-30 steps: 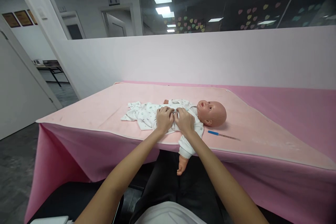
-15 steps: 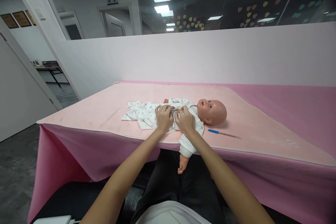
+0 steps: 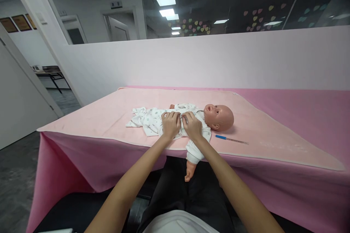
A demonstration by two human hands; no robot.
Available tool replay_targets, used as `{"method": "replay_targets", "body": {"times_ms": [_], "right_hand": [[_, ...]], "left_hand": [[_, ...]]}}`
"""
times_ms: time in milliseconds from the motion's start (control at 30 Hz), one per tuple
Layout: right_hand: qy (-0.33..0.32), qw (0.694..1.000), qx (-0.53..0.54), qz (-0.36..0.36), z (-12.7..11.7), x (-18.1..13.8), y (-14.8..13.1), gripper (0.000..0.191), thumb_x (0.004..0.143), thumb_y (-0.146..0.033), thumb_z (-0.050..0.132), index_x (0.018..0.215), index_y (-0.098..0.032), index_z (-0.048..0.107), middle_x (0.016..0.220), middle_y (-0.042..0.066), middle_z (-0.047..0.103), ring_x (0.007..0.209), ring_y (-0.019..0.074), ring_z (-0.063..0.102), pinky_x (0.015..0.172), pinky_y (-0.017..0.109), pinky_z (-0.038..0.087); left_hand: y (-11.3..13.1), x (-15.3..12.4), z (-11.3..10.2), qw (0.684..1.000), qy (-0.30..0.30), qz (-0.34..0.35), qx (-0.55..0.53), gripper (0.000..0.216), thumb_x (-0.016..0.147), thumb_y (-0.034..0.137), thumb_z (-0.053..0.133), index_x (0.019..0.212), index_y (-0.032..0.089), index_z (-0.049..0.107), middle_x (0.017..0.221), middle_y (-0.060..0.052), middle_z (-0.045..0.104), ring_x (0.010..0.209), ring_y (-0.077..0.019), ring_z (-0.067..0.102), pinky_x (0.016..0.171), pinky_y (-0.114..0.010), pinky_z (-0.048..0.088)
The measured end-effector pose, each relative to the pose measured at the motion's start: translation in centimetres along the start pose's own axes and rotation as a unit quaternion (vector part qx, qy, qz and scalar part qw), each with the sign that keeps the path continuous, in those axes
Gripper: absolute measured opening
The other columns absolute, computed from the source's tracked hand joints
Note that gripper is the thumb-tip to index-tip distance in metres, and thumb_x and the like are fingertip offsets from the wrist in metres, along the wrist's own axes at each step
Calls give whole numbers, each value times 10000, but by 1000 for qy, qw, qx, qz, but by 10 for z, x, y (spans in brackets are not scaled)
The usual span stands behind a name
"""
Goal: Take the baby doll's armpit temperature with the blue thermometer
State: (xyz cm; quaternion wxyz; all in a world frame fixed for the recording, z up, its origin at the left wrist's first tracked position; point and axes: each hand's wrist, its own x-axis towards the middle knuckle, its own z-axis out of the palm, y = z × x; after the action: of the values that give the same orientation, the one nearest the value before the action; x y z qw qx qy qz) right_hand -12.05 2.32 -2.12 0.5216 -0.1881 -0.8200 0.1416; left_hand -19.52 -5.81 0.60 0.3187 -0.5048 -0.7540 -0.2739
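Observation:
A baby doll point(image 3: 220, 117) lies on its back with its head to the right, dressed in white printed baby clothes point(image 3: 153, 119). On its front, my left hand point(image 3: 171, 123) is closed, its fingertips pinching the cloth. Close beside it, my right hand point(image 3: 192, 125) also pinches the garment, the fingertips of both hands almost meeting. What exactly lies between the fingertips is too small to make out. One doll arm in a white sleeve point(image 3: 194, 153) hangs over the near table edge, below my right wrist.
A thin stick with a blue handle point(image 3: 221, 137), perhaps a thermometer, lies near the doll's head. The doll rests on a peach-coloured mat point(image 3: 90, 116) over a pink tablecloth point(image 3: 300, 105). A white partition point(image 3: 205, 62) stands behind the table.
Both hands stay at the doll's front, fingertips shifting only slightly on the cloth. The view has tilted a little; the doll and the stick lie as before.

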Motion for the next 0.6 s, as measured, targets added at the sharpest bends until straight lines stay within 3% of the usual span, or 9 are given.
{"method": "replay_targets", "body": {"times_ms": [133, 333, 600], "right_hand": [[12, 1000, 11, 18, 1, 1, 2, 215, 877, -237, 396, 921, -188, 601, 898, 29, 610, 725, 128, 545, 568, 227, 326], [20, 999, 25, 22, 3, 2, 5, 242, 884, -224, 390, 908, -200, 630, 910, 33, 615, 754, 137, 555, 590, 230, 351], [12, 999, 26, 40, 8, 2, 9, 228, 861, -202, 426, 908, -208, 649, 928, 29, 627, 760, 149, 563, 593, 242, 355]], "left_hand": [[4, -1, -1, 1000, -1, 22, 20, 280, 851, 244, 393, 1081, 229, 552, 966, -65, 604, 901, -207, 505, 940, -394, 222], [3, 0, -1, 999, 8, 34, 28, 208, 850, 266, 406, 955, 214, 578, 1112, -76, 544, 997, -213, 490, 934, -388, 236], [-1, 3, 7, 997, -33, 37, 65, 196, 849, 270, 388, 906, 192, 558, 956, -86, 558, 899, -224, 483, 841, -381, 283]]}}
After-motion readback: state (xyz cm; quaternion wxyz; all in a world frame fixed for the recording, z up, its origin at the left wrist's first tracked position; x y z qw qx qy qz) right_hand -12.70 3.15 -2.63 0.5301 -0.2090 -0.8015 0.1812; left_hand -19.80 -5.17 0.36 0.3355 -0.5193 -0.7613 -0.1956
